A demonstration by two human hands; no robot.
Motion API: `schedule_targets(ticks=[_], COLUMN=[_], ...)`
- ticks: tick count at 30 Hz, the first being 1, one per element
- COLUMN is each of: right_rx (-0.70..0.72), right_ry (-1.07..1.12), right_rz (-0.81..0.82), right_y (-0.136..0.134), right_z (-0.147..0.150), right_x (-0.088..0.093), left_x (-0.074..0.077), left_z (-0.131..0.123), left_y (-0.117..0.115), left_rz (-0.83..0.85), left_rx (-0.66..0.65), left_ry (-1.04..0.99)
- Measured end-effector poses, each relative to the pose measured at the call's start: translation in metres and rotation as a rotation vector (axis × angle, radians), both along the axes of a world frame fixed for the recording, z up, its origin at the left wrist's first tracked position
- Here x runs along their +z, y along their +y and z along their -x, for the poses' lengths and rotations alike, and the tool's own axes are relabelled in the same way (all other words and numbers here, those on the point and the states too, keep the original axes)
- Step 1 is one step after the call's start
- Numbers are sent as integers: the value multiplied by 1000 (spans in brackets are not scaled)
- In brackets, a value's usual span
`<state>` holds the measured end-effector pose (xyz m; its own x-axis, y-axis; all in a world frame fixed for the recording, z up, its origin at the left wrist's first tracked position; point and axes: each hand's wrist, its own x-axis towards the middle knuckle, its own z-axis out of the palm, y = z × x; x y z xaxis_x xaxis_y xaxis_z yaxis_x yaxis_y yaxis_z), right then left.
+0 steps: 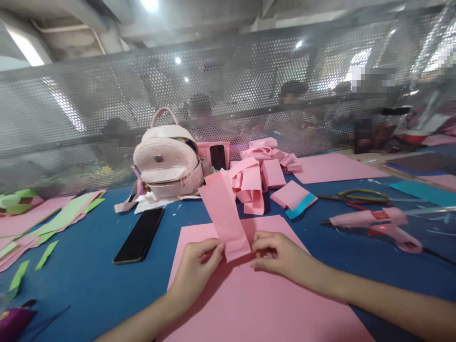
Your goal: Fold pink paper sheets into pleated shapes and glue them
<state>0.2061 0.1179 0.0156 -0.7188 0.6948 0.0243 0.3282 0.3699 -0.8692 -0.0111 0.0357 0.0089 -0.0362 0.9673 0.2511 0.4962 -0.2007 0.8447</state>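
Between my two hands a strip of pink paper (226, 209) stands tilted up, with a crease across its lower end. My left hand (199, 263) pinches the lower left edge between thumb and fingers. On the other side my right hand (276, 251) has its curled fingers and thumb at the lower right edge. Beneath both hands lies a large sheet of pink foam or paper (270, 304). Just behind the strip, a heap of folded pink paper pieces (251, 180) rests on the blue table (85, 285).
A pink glue gun (374, 223) and scissors (363, 195) lie to the right. To the left is a black phone (139, 236), behind it a pale pink backpack (167, 164). Green and pink sheets (64, 216) cover the far left. A perforated metal screen (235, 90) rises behind.
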Motion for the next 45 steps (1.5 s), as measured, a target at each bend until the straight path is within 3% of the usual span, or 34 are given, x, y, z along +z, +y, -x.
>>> schedule_targets(ticks=[6, 12, 20, 24, 29, 33, 45], right_rx=[-56, -176, -333, -211, -49, 80, 191], right_ry=[130, 315, 492, 381, 92, -10, -76], right_rz=[13, -69, -32, 45, -191, -257, -255], right_y=[-11, -21, -27, -24, -17, -13, -3], right_z=[1, -4, -8, -9, -15, -18, -23], right_x=[-4, 2, 8, 9, 8, 8, 3], left_x=[1, 7, 10, 9, 8, 7, 4], left_z=[3, -3, -5, -5, -4, -4, -1], left_y=[-5, -13, -18, -18, -17, -17, -18], left_rz=[-40, -69, -82, -89, -92, -92, -81], left_rx=[36, 22, 7, 8, 16, 23, 48], left_ry=[-10, -26, -40, -40, -41, -39, -82])
